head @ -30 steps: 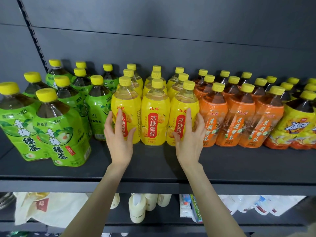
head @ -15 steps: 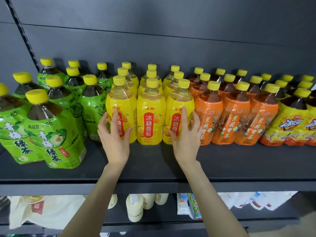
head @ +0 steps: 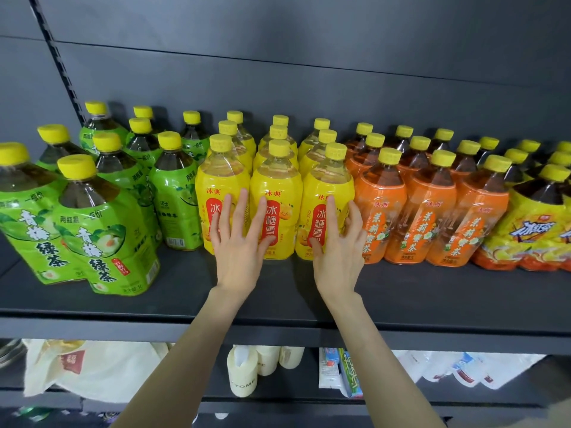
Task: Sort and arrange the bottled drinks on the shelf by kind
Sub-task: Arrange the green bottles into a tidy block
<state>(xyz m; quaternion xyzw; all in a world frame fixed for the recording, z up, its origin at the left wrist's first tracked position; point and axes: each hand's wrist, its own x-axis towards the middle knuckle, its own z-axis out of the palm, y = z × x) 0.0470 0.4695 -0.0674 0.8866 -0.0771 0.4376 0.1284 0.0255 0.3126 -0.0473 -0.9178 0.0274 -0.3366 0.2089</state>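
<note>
My left hand and right hand lie flat on the yellow bottles, centre frame.
Fingers are straight and spread, pressing the front row and grasping nothing. The yellow bottles stand on the shelf between green bottles at left and orange bottles at right.

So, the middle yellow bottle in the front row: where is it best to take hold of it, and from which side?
Probably the neck just under the cap, coming from the front and above. The middle yellow bottle stands upright, close between two other yellow bottles, so its wide body leaves little room to grip; the narrow neck stands free.
</note>
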